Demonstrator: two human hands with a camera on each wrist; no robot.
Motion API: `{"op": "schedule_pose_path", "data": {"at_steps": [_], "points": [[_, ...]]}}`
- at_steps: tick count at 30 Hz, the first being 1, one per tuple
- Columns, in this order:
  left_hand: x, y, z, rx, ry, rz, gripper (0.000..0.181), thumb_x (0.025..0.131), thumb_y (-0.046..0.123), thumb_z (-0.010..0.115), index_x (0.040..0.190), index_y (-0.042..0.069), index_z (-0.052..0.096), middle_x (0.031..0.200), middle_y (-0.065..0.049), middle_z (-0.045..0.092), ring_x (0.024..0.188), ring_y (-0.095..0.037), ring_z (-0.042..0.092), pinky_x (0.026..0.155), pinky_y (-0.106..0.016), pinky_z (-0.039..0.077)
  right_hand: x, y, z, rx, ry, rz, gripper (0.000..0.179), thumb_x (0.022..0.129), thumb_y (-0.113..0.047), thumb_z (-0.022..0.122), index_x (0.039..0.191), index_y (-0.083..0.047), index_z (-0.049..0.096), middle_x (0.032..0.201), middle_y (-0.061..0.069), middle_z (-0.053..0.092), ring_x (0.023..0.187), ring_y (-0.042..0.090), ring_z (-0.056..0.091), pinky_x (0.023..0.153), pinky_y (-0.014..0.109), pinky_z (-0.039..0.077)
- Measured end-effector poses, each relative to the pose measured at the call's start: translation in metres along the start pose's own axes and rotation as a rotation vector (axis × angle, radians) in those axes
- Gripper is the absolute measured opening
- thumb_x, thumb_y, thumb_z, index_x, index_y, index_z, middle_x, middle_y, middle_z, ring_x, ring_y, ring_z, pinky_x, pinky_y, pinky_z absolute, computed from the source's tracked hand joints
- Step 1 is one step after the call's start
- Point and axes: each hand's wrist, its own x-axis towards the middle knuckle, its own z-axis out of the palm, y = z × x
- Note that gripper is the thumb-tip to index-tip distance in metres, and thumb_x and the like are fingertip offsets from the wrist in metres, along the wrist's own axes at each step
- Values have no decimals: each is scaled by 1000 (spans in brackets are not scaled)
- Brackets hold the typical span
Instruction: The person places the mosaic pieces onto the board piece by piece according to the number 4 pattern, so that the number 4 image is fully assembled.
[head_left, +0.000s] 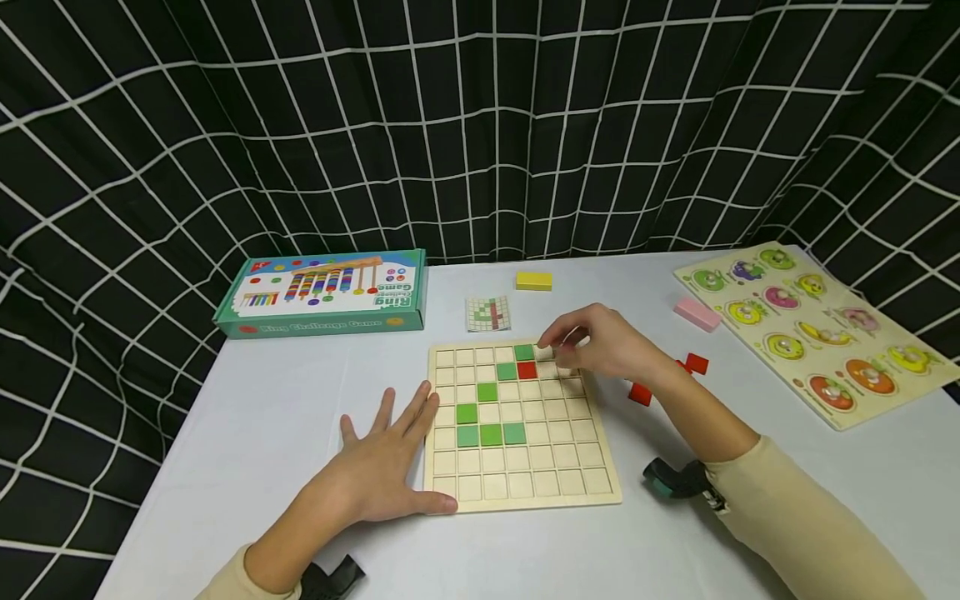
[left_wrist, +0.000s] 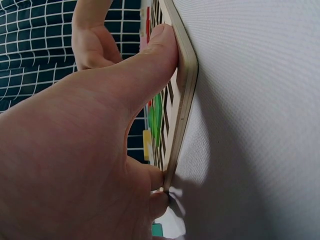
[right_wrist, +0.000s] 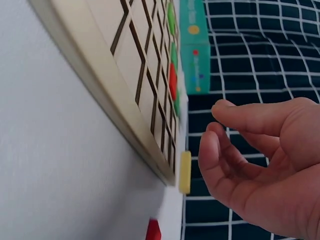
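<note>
A wooden grid board lies on the table with several green tiles set in its squares. One red tile sits near the top, just below and beside green ones. My left hand rests with spread fingers at the board's left edge; its thumb lies on the front-left corner. Over the upper right of the board hovers my right hand, its fingers loosely bent. In the right wrist view a gap shows between thumb and fingertips, with nothing in it. Several loose red tiles lie right of the board, partly behind the right forearm.
Behind the board are a small pattern card and a yellow block. A game box stands at the back left. To the right, a pink block lies beside a fruit puzzle board. Black gridded cloth hangs behind the table.
</note>
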Motion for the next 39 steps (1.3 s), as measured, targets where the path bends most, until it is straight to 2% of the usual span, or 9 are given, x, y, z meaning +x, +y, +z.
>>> {"op": "schedule_pose_path", "data": {"at_steps": [6, 14, 21, 29, 36, 39], "points": [[-1, -1, 0, 4, 5, 5, 130, 73, 84, 72, 169, 19, 14, 177, 4, 2, 160, -49, 8, 99, -94, 15, -11, 9, -12, 4, 3, -13, 25, 88, 3, 73, 110, -6, 79, 107, 12, 76, 92, 23, 64, 78, 32, 51], [-1, -2, 0, 3, 9, 6, 130, 72, 84, 72, 169, 19, 14, 177, 4, 2, 160, -49, 9, 98, -94, 15, -23, 24, -32, 11, -64, -13, 22, 91, 2, 73, 109, -9, 79, 113, 11, 74, 103, 28, 65, 73, 32, 58], [-1, -1, 0, -3, 0, 0, 131, 72, 84, 72, 169, 19, 14, 177, 5, 1, 160, -49, 8, 99, -94, 14, -28, 41, -45, -8, -103, -6, 25, 90, 5, 72, 110, -9, 79, 113, 11, 74, 104, 28, 65, 86, 26, 57], [1, -1, 2, -10, -2, 4, 131, 72, 85, 72, 169, 19, 14, 177, 5, 2, 160, -48, 7, 98, -94, 14, -27, 55, -49, -24, -121, 38, 31, 84, 9, 69, 105, -11, 80, 112, 7, 74, 105, 27, 62, 85, 29, 57], [1, 0, 1, -6, -1, 3, 131, 72, 85, 72, 169, 19, 14, 177, 5, 1, 160, -48, 7, 99, -94, 14, -25, 64, -50, -5, -135, 74, 34, 79, 12, 72, 103, -10, 80, 109, 8, 74, 101, 29, 59, 68, 32, 57], [1, 0, 0, -9, -5, 3, 131, 72, 84, 72, 169, 19, 14, 177, 5, 1, 160, -48, 7, 99, -94, 13, -23, 67, -49, -6, -147, 72, 35, 79, 14, 71, 104, -10, 80, 108, 9, 74, 99, 29, 59, 65, 32, 56]]}}
